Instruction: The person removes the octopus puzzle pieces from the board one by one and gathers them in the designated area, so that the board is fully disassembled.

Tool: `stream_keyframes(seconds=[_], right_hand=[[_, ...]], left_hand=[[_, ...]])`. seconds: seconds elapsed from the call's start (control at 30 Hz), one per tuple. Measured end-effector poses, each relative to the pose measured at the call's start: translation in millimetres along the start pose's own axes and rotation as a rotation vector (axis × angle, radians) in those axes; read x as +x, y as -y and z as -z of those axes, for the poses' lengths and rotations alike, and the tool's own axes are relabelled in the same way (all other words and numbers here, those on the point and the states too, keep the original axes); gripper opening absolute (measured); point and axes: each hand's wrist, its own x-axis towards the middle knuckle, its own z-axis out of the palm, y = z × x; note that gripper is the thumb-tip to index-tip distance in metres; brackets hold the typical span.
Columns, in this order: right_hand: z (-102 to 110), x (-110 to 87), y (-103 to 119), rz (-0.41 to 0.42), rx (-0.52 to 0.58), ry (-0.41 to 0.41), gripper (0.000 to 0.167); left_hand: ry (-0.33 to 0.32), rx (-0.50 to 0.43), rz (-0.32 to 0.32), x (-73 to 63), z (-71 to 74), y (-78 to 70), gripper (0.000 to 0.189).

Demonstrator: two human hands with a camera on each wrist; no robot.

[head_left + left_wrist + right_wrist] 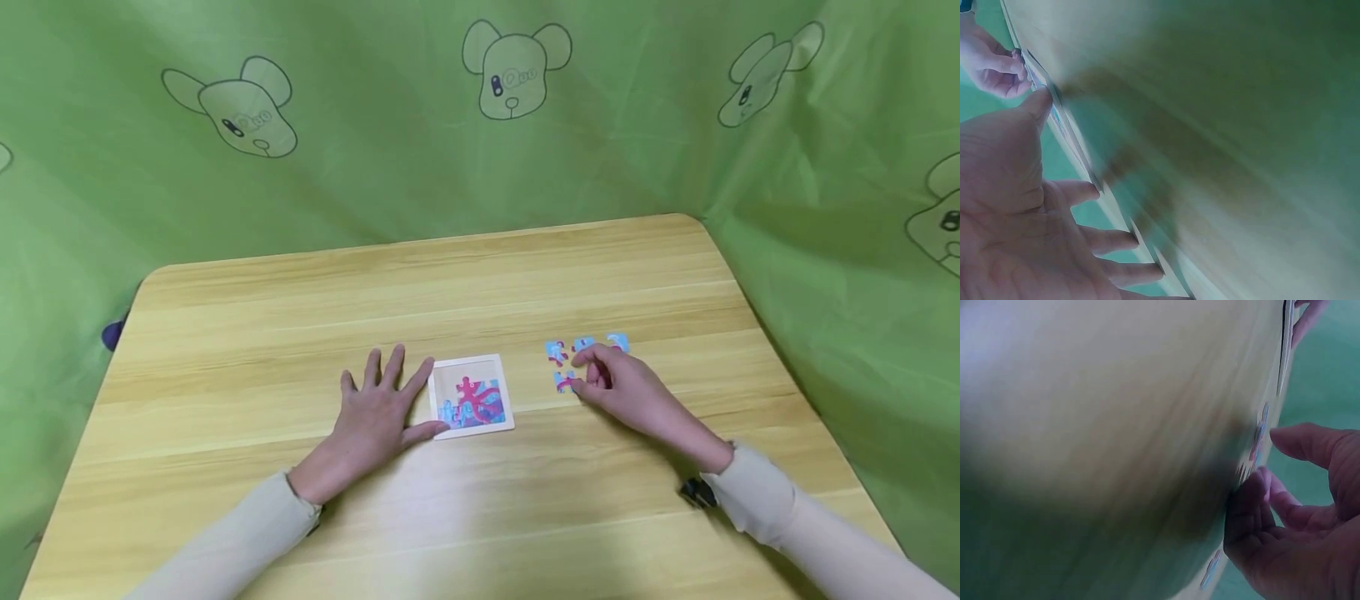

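A square puzzle board with a pale frame (507, 400) lies mid-table, its lower part filled with joined pieces showing a red octopus (474, 402). My left hand (372, 421) is spread flat beside it, thumb on the frame's lower left corner and index fingertip at the upper left one. Right of the board, loose blue and pink jigsaw pieces lie around my right hand (626, 387). Its thumb tip is right at the lower piece (563, 382), its index finger close to the upper left piece (556, 353). In the right wrist view the thumb (1304, 442) stands apart from the bent fingers, nothing between them.
Two more pieces, one at top middle (582, 342) and one at top right (618, 341), lie just beyond the right hand. Wood-grain tabletop (300, 308) surrounds everything. A green curtain (390, 167) with printed animal heads hangs behind the table and along its sides.
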Motion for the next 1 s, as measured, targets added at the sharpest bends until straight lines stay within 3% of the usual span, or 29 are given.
stream_keyframes(seconds=[0.23,0.53,0.73,1.0], right_hand=[[-8.1,0.2,9.0,0.097,0.036,-0.044,0.025],[-23.1,6.9,26.3,0.072,0.160,0.033,0.022],[-38.8,17.2,40.0,0.047,0.240,0.099,0.025],[-60.3,26.8,60.4,0.114,0.223,0.172,0.030]], left_hand=[[-0.003,-0.023,0.005,-1.0,1.0,0.5,0.097],[-0.018,-0.061,0.005,2.4,2.1,-2.1,0.097],[-0.052,-0.025,0.015,3.7,-1.8,-4.6,0.089],[-0.019,-0.016,0.021,4.2,-1.4,-5.6,0.092]])
